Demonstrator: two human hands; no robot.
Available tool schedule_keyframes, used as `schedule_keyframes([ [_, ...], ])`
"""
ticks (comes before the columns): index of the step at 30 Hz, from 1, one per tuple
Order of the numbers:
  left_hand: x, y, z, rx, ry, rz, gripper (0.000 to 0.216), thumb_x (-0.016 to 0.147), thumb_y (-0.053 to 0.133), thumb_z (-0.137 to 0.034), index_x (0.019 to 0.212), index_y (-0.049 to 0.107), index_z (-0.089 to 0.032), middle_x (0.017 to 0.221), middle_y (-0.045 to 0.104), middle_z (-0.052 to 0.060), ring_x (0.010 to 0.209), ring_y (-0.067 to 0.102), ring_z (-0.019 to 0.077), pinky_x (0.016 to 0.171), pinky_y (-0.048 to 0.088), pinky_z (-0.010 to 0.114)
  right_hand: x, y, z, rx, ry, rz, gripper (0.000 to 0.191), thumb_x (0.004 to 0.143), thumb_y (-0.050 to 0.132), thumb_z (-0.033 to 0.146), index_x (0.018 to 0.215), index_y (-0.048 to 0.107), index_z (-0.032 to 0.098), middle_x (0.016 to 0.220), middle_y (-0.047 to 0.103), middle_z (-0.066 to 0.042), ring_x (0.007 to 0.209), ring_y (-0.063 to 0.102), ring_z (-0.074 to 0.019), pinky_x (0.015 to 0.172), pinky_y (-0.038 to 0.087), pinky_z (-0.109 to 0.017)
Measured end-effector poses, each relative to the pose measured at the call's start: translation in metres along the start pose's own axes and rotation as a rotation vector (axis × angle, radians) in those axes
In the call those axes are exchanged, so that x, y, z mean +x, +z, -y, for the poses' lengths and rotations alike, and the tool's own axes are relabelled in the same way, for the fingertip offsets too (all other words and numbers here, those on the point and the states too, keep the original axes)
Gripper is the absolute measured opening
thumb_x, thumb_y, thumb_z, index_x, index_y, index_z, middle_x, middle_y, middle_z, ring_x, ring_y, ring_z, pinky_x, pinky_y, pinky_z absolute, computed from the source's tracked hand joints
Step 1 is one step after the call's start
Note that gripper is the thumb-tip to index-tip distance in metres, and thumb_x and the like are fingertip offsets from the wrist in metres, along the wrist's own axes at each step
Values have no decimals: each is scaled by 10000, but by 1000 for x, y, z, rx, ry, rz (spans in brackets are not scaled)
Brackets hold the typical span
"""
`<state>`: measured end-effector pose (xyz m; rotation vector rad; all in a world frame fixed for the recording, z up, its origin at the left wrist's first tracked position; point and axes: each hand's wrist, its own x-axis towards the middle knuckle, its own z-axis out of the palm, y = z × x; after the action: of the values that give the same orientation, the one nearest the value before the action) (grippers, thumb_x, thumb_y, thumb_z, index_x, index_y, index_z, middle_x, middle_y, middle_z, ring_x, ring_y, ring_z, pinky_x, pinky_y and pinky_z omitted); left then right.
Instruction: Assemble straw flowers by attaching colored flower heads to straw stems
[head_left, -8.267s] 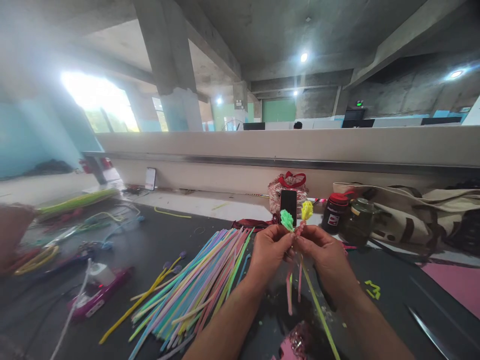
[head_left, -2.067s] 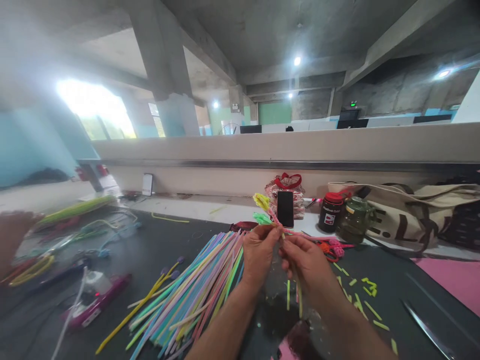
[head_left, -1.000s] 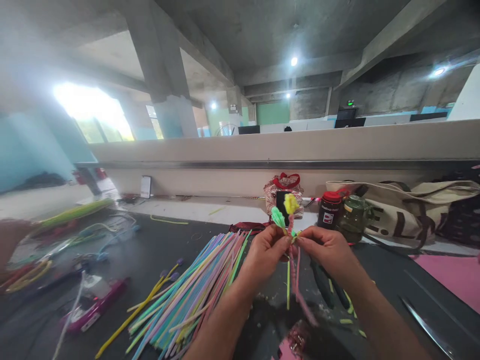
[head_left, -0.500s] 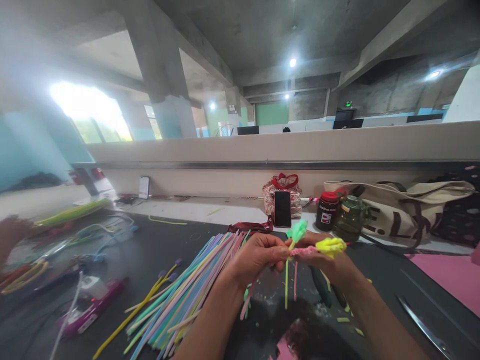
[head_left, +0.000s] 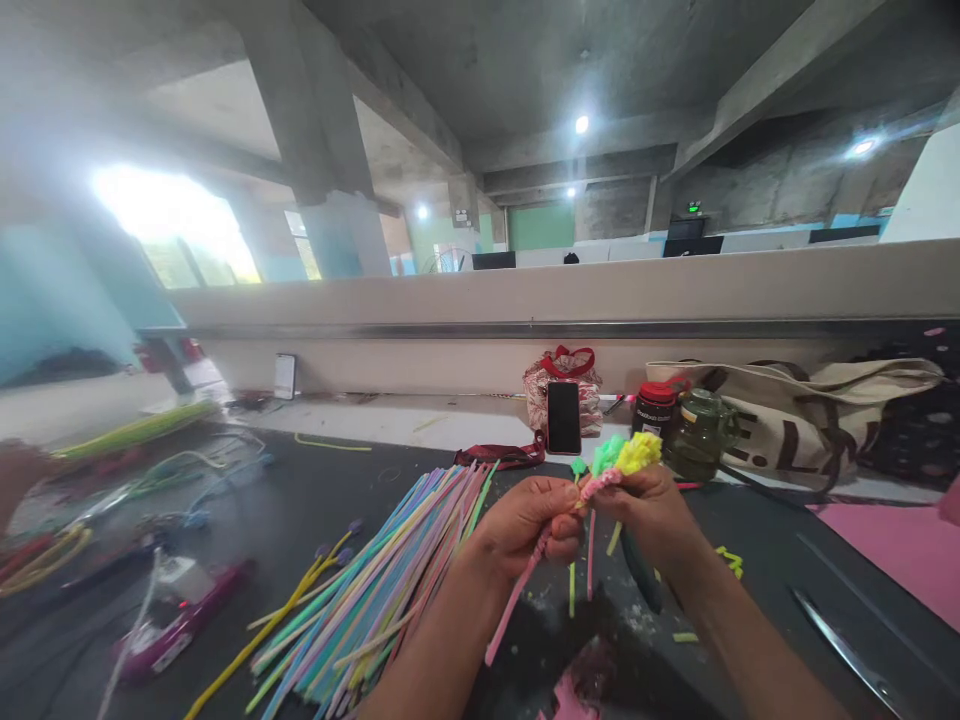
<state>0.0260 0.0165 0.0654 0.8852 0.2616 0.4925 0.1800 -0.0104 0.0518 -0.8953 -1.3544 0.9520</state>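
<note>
My left hand (head_left: 536, 515) pinches the stems of a small bunch of pipe cleaner flowers at chest height over the table. A pink twisted pipe cleaner (head_left: 517, 605) slants down from that grip. Opposite it, my right hand (head_left: 664, 515) has its fingers closed around the upper part of the bunch, just below the fluffy yellow flower head (head_left: 641, 453). Beside the yellow head is a green one (head_left: 607, 455). A pink fuzzy length (head_left: 602, 485) crosses between my two hands. Its far end is hidden by my right fingers.
Left of my arm lies a bundle of pastel pipe cleaners (head_left: 397, 570), with yellow pipe cleaners (head_left: 292, 600) alongside. A phone (head_left: 563, 418) leans on a patterned bag. Bottles (head_left: 701, 435) stand behind. At right lie a metal tool (head_left: 844, 645) and pink sheet (head_left: 892, 560). Another person's hand (head_left: 26, 480) is far left.
My right hand has shifted from behind the flowers to grip below the yellow head. The yellow and green heads now sit close together, and the pink length tilts upward to the right.
</note>
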Motion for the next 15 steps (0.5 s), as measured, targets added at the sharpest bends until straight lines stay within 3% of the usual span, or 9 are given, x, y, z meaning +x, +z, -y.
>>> schedule_keyframes([
  [4, 1, 2, 0, -70, -18, 0, 196, 656, 651, -238, 634, 506, -109, 405, 375, -71, 330, 292, 8, 336, 201, 123, 0, 2, -1, 14, -20, -34, 114, 612, 676, 272, 662, 698, 171, 601, 610, 3, 593, 500, -136, 595, 402, -258],
  [7, 1, 2, 0, -71, -17, -31, 186, 672, 630, -240, 634, 496, -116, 418, 367, -74, 340, 313, 10, 350, 223, 121, 0, 3, -1, 42, -5, -86, 86, 601, 686, 261, 615, 682, 176, 565, 595, 21, 542, 472, -111, 559, 382, -240],
  [15, -3, 5, -3, 278, 144, -287, 183, 667, 614, -289, 663, 535, -123, 504, 502, -26, 388, 430, 39, 352, 277, 140, 1, 4, 8, 80, 46, -51, 175, 639, 651, 308, 590, 650, 140, 565, 575, -2, 555, 474, -127, 560, 375, -256],
])
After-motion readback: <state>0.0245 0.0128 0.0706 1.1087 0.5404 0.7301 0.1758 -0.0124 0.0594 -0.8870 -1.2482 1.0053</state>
